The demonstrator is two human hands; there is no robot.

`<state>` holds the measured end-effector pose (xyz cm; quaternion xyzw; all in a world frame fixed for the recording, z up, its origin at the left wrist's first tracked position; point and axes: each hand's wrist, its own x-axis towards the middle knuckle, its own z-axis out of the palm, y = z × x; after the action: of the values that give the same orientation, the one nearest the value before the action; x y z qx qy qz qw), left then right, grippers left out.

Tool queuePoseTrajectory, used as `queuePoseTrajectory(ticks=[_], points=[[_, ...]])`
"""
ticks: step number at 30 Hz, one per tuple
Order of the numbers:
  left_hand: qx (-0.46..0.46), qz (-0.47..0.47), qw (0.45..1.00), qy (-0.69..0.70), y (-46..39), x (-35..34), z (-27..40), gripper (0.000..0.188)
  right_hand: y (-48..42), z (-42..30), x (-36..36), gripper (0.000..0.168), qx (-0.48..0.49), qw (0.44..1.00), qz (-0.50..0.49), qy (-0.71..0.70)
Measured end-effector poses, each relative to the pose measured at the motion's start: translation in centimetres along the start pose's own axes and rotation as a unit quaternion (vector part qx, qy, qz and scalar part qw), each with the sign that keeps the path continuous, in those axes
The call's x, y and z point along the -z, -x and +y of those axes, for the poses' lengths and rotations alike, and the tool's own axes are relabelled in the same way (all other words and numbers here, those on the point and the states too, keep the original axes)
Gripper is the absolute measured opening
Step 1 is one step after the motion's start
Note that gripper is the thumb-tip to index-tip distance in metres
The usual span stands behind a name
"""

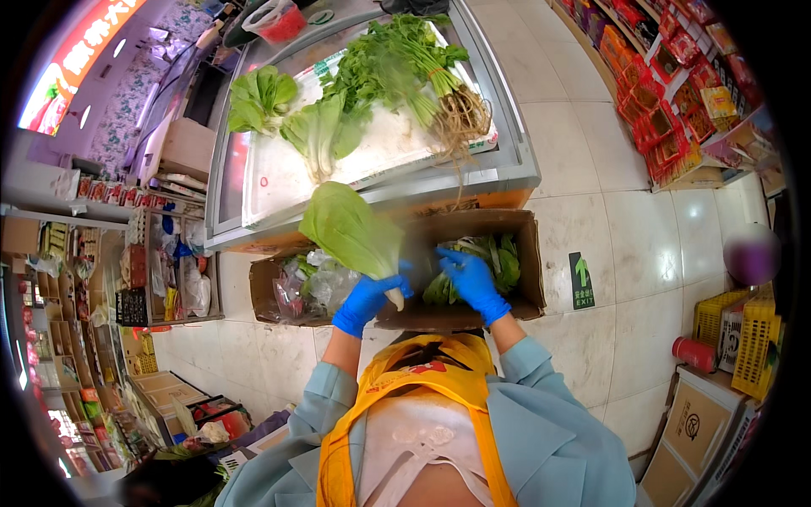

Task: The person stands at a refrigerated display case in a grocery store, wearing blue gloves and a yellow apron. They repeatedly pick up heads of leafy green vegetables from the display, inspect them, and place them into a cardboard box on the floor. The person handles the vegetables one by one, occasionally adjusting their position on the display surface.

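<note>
My left hand (374,298), in a blue glove, grips the pale root end of a leafy green like bok choy (351,228), its broad leaves pointing away from me. Over an open cardboard box (529,260), my right hand (472,282), gloved alike, has its fingers apart and seems to hold nothing. Beneath it, more leafy greens (504,260) lie in that box. Ahead, on a white foam lid or board (393,146), rest two more heads of leafy greens (320,133) (263,98) and a bundle of celery-like stalks (437,70) with roots still on.
A glass-topped chest freezer (519,139) supports the white board. Left of the deeper box stands another cardboard box (260,285) with plastic bags and greens. Snack shelves (659,114) line the right; yellow crates (754,342) stand lower right. A tub with red contents (279,22) sits on the far left corner.
</note>
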<state>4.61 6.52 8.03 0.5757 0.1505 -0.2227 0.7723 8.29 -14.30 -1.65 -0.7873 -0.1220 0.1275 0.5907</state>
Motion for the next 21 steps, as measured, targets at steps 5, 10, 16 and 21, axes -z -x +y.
queuePoseTrajectory(ticks=[5, 10, 16, 21], points=[[-0.14, 0.08, 0.915, -0.369, -0.4, 1.9, -2.4, 0.035, -0.8, -10.0, -4.7, 0.06, -0.013, 0.896, -0.077, -0.436], [-0.103, 0.089, 0.877, -0.461, 2.5, -2.0, 6.5, 0.029, -4.8, -9.8, -7.2, 0.035, -0.06, 0.905, -0.069, -0.414], [-0.144, 0.102, 0.956, -0.235, 0.4, 6.6, 11.7, 0.03, -11.8, -18.2, -7.6, 0.043, 0.078, 0.919, -0.173, -0.347], [-0.24, 0.249, 0.885, -0.311, -4.9, 18.1, 21.0, 0.034, -17.4, -15.2, -10.2, 0.039, 0.217, 0.955, 0.165, 0.119]])
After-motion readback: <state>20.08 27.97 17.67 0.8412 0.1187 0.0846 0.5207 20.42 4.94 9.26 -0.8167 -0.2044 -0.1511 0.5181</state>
